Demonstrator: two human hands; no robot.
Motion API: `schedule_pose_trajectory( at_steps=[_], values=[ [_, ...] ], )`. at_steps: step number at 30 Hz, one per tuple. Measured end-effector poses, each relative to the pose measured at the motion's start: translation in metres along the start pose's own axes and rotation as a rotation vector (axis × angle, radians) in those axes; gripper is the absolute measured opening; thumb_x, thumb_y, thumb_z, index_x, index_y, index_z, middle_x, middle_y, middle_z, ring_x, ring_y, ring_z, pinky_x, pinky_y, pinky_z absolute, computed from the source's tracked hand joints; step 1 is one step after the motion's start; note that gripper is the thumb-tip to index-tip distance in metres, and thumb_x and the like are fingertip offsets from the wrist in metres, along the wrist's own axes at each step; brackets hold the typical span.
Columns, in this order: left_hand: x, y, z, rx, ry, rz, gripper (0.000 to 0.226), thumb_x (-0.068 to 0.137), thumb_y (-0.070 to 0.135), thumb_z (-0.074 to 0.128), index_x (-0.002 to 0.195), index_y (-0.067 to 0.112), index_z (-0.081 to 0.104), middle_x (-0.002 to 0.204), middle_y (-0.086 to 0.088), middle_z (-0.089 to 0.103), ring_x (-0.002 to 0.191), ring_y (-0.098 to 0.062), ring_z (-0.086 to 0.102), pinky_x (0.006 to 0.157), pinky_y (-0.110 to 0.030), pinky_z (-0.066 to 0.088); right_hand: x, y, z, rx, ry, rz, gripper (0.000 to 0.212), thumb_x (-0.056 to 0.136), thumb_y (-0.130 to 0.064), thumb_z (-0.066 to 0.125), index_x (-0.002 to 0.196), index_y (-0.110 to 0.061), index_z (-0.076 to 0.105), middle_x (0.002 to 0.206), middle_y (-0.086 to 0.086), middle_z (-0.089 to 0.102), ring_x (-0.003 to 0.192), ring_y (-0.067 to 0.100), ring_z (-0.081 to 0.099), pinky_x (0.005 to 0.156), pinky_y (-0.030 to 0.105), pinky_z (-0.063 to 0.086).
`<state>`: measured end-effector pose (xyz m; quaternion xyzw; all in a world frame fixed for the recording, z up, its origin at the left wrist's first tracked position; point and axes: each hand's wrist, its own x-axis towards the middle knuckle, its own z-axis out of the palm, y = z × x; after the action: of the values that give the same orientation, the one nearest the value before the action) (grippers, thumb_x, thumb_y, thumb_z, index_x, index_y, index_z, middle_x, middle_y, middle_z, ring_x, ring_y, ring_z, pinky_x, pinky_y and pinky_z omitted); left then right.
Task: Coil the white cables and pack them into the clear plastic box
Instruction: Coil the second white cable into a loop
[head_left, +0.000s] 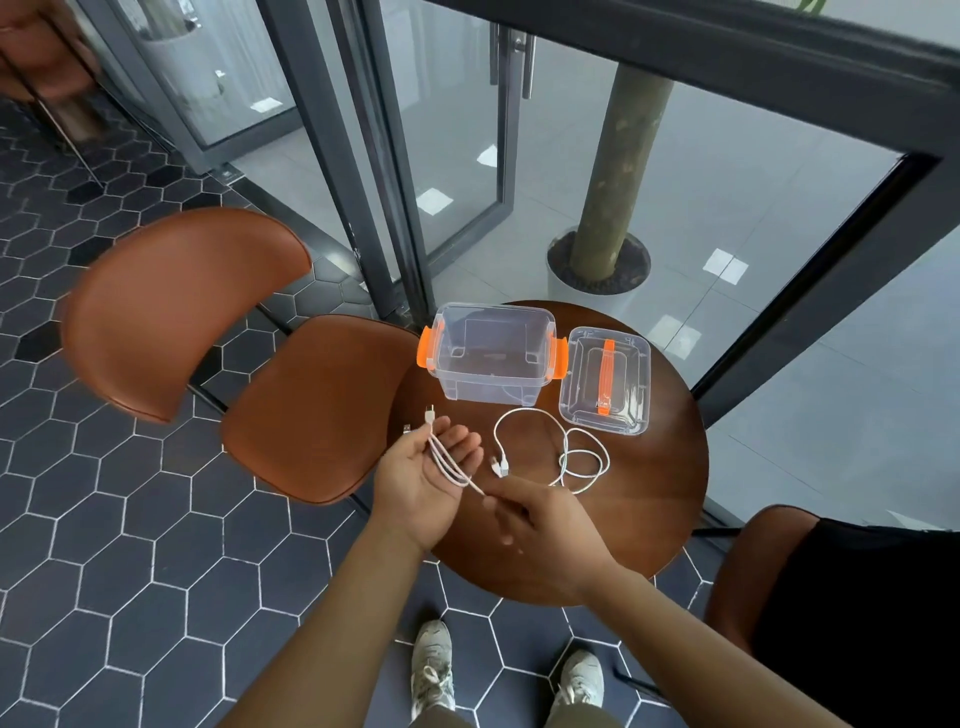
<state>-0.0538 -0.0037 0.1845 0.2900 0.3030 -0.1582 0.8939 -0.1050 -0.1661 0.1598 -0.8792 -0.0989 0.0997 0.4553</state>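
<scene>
I see a round wooden tabletop (649, 499), a brown chair (311, 410) just beside it, dark hexagon-tiled floor (104, 571), and glass doors (457, 156) beyond.

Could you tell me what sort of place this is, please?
Probably a café or office lounge: a small round wooden table, brown padded chairs, a hexagon-tiled floor and glass doors onto a potted tree.

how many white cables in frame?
2. The folded cable lies across the left hand, its end pinched by the right hand. The loose cable lies on the table, near the lid. The box looks empty.
</scene>
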Motion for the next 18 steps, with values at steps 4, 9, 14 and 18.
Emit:
schedule_pose_trajectory(
  at_steps=[4, 9, 14, 18],
  values=[
    [-0.004, 0.003, 0.0, 0.009, -0.072, -0.058, 0.029, 0.103, 0.02, 0.037, 0.091, 0.007, 0.059, 0.067, -0.005, 0.056, 0.045, -0.013, 0.051, 0.045, -0.023, 0.046, 0.0, 0.015, -0.01, 0.018, -0.122, 0.037, 0.015, 0.1, -0.033, 0.058, 0.103, -0.026, 0.071, 0.06, -0.006, 0.059, 0.054, 0.002, 0.055, 0.061, 0.018, 0.042],
    [-0.012, 0.006, -0.003, 0.024, -0.237, -0.108, 0.031, 0.101, 0.017, 0.036, 0.088, 0.003, 0.061, 0.062, -0.005, 0.054, 0.035, -0.009, 0.041, 0.036, -0.02, 0.035, 0.016, 0.03, -0.032, -0.232, -0.396, 0.159, 0.032, 0.098, -0.052, 0.054, 0.087, -0.024, 0.066, 0.067, -0.008, 0.063, 0.061, 0.005, 0.059, 0.072, 0.028, 0.048],
    [-0.016, 0.017, -0.005, 0.319, -0.3, -0.172, 0.024, 0.09, 0.018, 0.049, 0.086, -0.001, 0.063, 0.063, -0.012, 0.06, 0.032, -0.013, 0.045, 0.034, -0.021, 0.036, 0.042, 0.028, -0.057, -0.328, -0.355, 0.253, 0.035, 0.099, -0.04, 0.057, 0.07, -0.022, 0.063, 0.061, -0.009, 0.057, 0.053, 0.004, 0.052, 0.053, 0.022, 0.037],
    [-0.021, 0.016, 0.005, 0.581, -0.304, -0.243, 0.026, 0.088, 0.021, 0.049, 0.086, 0.0, 0.064, 0.065, -0.016, 0.065, 0.034, -0.016, 0.05, 0.039, -0.021, 0.039, 0.068, 0.006, -0.058, -0.057, -0.167, 0.335, 0.034, 0.098, -0.032, 0.059, 0.072, -0.012, 0.067, 0.074, 0.011, 0.068, 0.043, 0.01, 0.049, 0.049, 0.025, 0.041]
  ],
)
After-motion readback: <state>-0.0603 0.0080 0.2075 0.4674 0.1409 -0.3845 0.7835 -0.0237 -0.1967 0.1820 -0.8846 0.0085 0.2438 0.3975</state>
